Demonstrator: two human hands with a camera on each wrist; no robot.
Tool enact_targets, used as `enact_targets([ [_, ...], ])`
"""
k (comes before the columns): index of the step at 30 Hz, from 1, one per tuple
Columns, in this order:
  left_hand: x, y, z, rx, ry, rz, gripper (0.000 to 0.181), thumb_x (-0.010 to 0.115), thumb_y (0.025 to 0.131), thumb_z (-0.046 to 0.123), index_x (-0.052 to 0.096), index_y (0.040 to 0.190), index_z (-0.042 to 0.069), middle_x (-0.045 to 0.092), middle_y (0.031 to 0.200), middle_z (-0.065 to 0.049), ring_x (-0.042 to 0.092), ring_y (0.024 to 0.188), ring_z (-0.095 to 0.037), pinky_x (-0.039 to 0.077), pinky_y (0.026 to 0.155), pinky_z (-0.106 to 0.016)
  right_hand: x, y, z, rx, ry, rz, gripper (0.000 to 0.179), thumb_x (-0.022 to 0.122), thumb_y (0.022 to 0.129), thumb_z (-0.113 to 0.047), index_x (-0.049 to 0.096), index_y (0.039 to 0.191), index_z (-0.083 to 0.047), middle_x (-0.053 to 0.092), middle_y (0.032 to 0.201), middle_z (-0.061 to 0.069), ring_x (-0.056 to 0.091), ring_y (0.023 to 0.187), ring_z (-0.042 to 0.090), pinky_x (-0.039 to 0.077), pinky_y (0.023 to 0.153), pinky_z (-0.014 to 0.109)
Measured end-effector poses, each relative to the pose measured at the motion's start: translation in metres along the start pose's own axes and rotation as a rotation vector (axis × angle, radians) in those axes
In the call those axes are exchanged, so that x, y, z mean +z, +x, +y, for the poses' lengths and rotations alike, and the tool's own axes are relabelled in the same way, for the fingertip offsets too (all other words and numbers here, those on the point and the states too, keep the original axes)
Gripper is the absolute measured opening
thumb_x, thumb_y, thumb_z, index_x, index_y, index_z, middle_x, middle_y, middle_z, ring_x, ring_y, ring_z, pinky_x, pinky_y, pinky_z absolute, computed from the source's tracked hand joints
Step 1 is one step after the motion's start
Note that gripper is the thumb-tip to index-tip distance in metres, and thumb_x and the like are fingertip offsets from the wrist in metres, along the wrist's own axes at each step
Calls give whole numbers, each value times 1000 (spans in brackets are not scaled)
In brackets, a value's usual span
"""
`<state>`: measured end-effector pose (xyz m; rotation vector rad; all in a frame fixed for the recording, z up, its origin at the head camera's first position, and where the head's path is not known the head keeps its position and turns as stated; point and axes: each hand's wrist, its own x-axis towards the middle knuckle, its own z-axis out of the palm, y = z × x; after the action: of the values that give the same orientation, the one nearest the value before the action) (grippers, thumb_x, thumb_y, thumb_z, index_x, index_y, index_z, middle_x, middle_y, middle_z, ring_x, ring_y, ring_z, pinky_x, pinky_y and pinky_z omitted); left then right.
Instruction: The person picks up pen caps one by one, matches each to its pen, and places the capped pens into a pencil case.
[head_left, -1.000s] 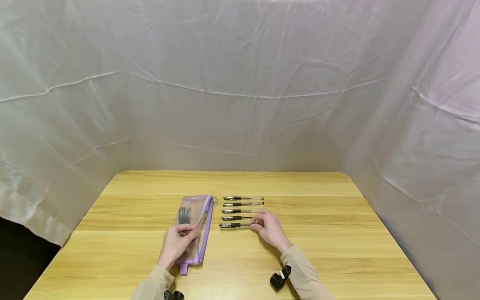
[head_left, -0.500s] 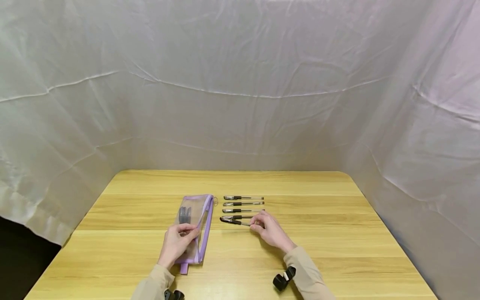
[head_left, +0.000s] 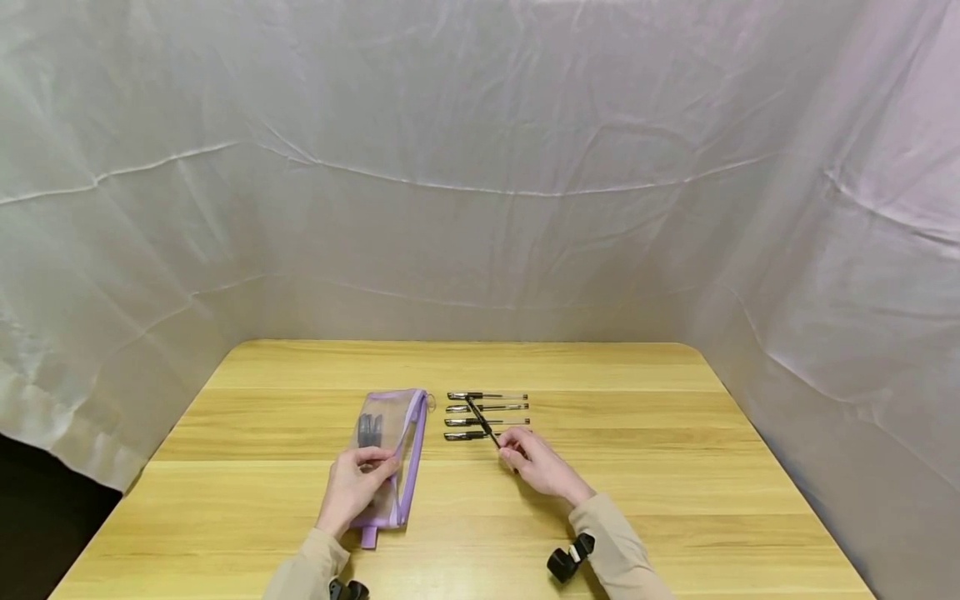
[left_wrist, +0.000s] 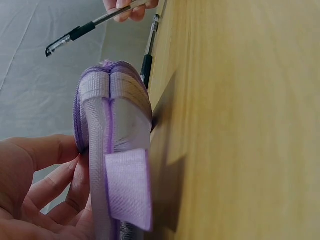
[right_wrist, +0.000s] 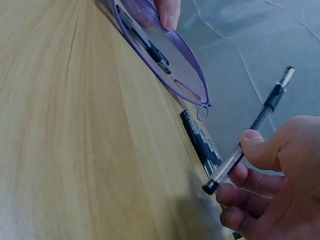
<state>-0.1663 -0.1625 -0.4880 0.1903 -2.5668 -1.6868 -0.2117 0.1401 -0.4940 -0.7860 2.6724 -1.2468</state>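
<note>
My left hand [head_left: 355,485] pinches the upper edge of a purple-trimmed mesh zip pouch [head_left: 407,492], whose unzipped mouth gapes toward the right. Inside it a black pen [right_wrist: 150,47] shows in the right wrist view. My right hand [head_left: 546,468] pinches a clear-barrelled gel pen [right_wrist: 262,116] near its rear end, between thumb and fingers. That pen is raised off the table, its black capped end pointing up and away. Beyond it several similar pens [head_left: 491,407] lie in a row beside the pouch, cap ends to the left; the right hand partly covers the nearest.
The wooden table [head_left: 637,400] is bordered by a grey cloth backdrop [head_left: 480,250] at the back and sides. A purple fabric tab [left_wrist: 129,187] sticks out from the pouch's near end. Black camera mounts [head_left: 570,558] sit on both wrists.
My right hand has lifted the nearest pen out of the row and swung its cap end upward and away from me. The left hand and pouch stay in place.
</note>
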Motion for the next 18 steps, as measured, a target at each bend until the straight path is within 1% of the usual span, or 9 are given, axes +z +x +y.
enact_targets([
  [5,0,0,0,6,0,-2,17,75,87,9,76,101,-2,74,89,-11,59,75,-9,50,60,-18,-1,0,-3,5,40,-23,12,50,103,-7,57,105,2,60,84,9,51,75,6,45,71,21],
  [8,0,0,0,9,3,-2,16,75,88,8,76,101,-2,74,89,-11,59,75,-8,50,60,-18,0,0,-4,15,70,-38,12,49,104,-7,55,108,3,63,85,10,55,75,7,48,71,21],
  [10,1,0,0,11,3,-2,16,75,87,8,76,101,-2,75,89,-11,60,75,-8,50,60,-18,0,0,-5,22,117,-52,15,48,104,-6,52,114,4,64,88,12,59,76,9,52,71,22],
  [13,1,0,1,11,0,-4,16,75,87,7,76,101,-2,75,89,-12,60,75,-9,50,60,-18,2,1,-5,40,230,-74,27,48,103,-3,44,127,8,64,96,18,63,80,12,58,76,25],
  [15,1,0,1,10,-1,-6,16,74,87,7,76,101,-2,75,89,-12,60,75,-10,50,60,-18,4,1,-5,60,352,-92,36,48,102,0,35,134,9,62,101,23,65,82,15,61,79,29],
  [18,2,-1,2,11,0,-8,17,74,87,7,75,101,-2,75,89,-12,61,76,-11,50,60,-19,7,3,-7,117,528,-99,45,50,100,1,29,139,9,60,105,23,68,83,18,62,82,34],
])
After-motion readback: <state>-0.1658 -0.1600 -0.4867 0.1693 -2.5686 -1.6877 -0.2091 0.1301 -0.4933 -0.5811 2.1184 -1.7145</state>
